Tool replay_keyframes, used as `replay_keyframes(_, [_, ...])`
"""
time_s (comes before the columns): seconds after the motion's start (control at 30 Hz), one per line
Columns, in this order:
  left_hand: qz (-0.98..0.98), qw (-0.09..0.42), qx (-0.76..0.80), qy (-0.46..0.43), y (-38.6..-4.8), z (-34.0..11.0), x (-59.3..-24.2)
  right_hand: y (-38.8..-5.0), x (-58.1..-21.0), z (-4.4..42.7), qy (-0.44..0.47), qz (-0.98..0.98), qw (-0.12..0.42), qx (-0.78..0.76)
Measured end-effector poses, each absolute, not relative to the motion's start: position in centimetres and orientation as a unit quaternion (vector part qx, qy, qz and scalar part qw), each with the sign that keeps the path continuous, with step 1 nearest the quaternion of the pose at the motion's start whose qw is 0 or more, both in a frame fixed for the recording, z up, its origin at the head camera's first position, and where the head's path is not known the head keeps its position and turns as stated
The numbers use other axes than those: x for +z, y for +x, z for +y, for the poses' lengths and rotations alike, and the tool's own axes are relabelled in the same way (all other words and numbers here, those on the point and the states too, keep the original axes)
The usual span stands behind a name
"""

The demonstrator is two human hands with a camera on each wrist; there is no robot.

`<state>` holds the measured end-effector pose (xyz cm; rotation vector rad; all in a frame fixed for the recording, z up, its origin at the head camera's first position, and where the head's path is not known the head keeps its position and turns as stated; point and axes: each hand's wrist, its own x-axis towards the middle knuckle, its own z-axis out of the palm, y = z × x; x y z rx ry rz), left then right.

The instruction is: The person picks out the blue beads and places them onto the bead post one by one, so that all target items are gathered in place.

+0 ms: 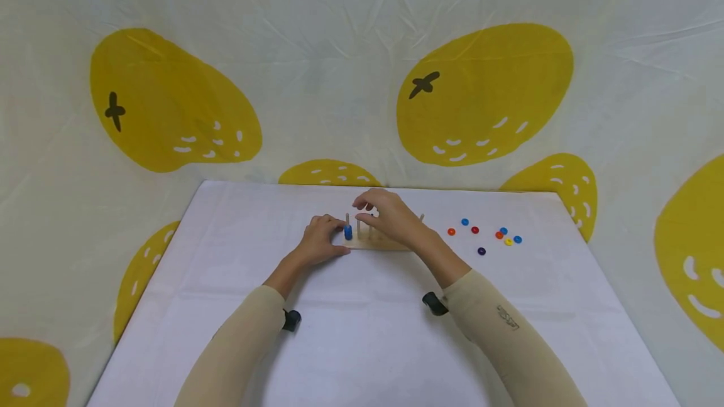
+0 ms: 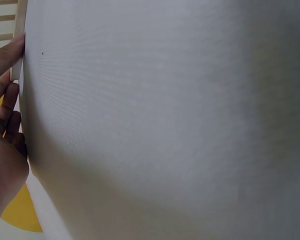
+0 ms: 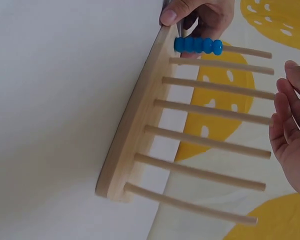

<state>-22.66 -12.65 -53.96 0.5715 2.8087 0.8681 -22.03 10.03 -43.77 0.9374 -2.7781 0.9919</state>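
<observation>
A wooden board [image 1: 379, 245] with a row of upright pegs stands on the table; its side shows in the right wrist view [image 3: 132, 120]. Several blue rings [image 1: 347, 232] are stacked on the leftmost peg, and the other pegs in the right wrist view carry none. My left hand [image 1: 318, 240] grips the board's left end, thumb at the front edge, beside the blue stack [image 3: 197, 45]. Over the peg tops hovers my right hand [image 1: 393, 213], fingers loosely bent and thumb apart; no ring shows in its fingers [image 3: 282, 97].
Loose rings lie on the white table [image 1: 351, 344] right of the board: red [image 1: 475, 230], orange [image 1: 451, 232], blue [image 1: 465, 222], yellow [image 1: 509, 242] and dark purple [image 1: 481, 251]. A patterned cloth [image 1: 328, 80] hangs behind the table.
</observation>
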Motion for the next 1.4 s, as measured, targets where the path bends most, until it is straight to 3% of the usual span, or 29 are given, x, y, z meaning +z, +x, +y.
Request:
replay_keyframes(0.47, [0.935, 0.073, 0.290, 0.189, -22.8, -12.7, -54.2, -19.7, -44.0, 15.8, 0.239, -0.909, 0.097, 0.328])
replay_keyframes(0.83, [0.933, 0.070, 0.297, 0.190, -22.7, -12.7, -54.1, -18.8, -46.2, 22.2, 0.213, -0.914, 0.159, 0.306])
replay_keyframes(1.4, [0.935, 0.067, 0.290, 0.193, -22.8, -12.7, -54.1, -19.7, -50.9, 30.1, 0.117, -0.939, 0.121, 0.300])
